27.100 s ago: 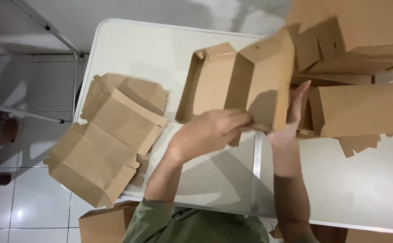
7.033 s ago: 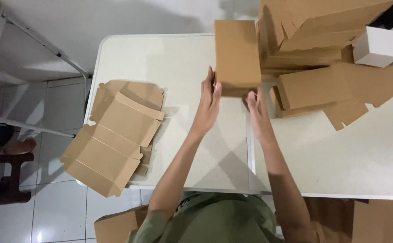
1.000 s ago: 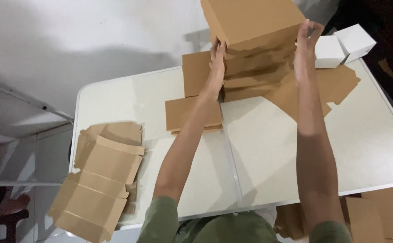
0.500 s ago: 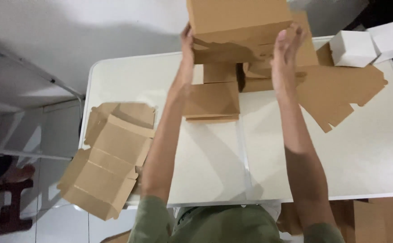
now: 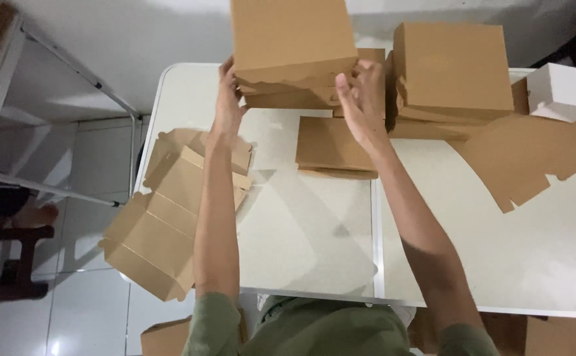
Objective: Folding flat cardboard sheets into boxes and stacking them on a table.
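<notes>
I hold a small stack of folded brown cardboard boxes (image 5: pixel 291 46) lifted above the far side of the white table (image 5: pixel 314 244). My left hand (image 5: pixel 227 99) grips the stack's left side. My right hand (image 5: pixel 360 99) presses its right side. Under the stack, one closed brown box (image 5: pixel 331 146) lies flat on the table. To the right stands another pile of folded brown boxes (image 5: pixel 453 69).
A pile of flat unfolded brown box blanks (image 5: pixel 163 221) hangs over the table's left edge. One open blank (image 5: pixel 532 158) lies at the right. A small white box (image 5: pixel 560 92) sits at the far right. A metal-legged table (image 5: pixel 11 99) and tiled floor are left.
Both hands have carried the lifted stack of boxes leftward, away from the pile on the right, which now stands apart. The single box on the table stays put.
</notes>
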